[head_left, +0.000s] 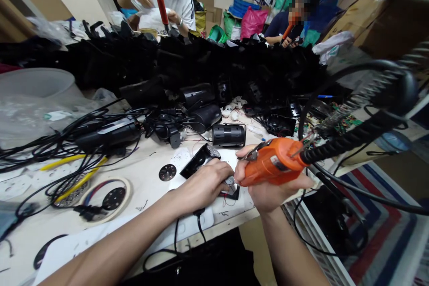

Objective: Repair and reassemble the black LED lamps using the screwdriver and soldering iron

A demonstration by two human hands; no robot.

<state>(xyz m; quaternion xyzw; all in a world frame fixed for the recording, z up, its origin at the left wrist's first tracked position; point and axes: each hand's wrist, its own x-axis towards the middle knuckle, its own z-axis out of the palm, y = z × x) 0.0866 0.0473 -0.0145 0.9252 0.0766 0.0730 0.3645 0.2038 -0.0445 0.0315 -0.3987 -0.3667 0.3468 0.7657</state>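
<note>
My right hand (268, 187) is closed round an orange electric screwdriver (273, 165) whose black coiled cable (362, 132) runs off to the right. Its tip points down at a small black part (231, 190) near the table's front edge. My left hand (206, 183) has its fingers curled over a black camera housing (200, 160) and presses it to the table, right beside the screwdriver tip. Thin red wires trail from the small part.
Black cables, yellow tools (78, 174), a tape roll (107, 194) and round black discs (167, 172) lie at the left. Black cylindrical housings (229, 135) and a long heap of black parts (201, 69) fill the back. Two other people (167, 4) work beyond it. A clear tub (36, 82) stands far left.
</note>
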